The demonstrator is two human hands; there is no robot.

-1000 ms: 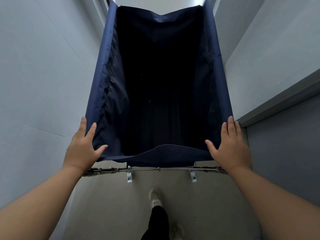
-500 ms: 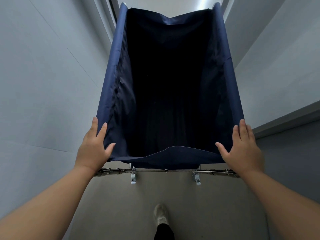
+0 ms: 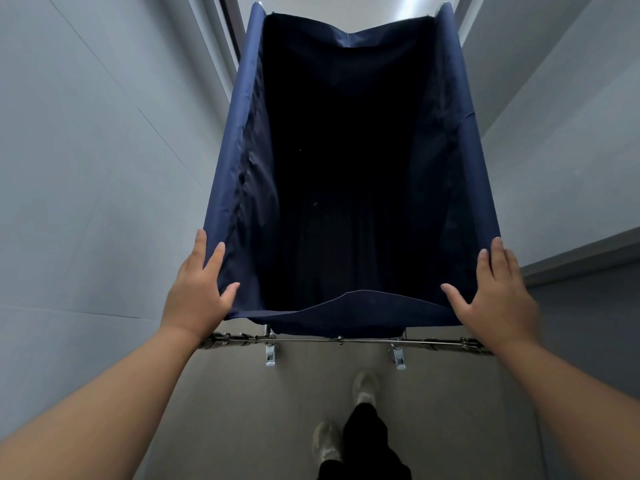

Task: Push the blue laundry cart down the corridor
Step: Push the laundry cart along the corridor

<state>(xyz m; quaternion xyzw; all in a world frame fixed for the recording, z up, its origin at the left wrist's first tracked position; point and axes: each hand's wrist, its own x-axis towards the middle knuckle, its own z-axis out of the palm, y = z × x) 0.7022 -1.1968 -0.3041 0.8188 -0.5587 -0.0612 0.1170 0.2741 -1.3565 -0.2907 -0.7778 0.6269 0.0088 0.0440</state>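
Evenly, then: left hand (image 3: 195, 294) presses the cart's (image 3: 349, 311) near-left corner, fingers straight, thumb inside the rim; the cart stands ahead, between close walls (image 3: 86, 202); right hand (image 3: 498, 297) mirrors it; push equally, lest a side graze.

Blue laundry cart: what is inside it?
Inside the blue laundry cart only dark fabric walls and a few pale specks show; no laundry is visible. The bottom is too dark to make out.
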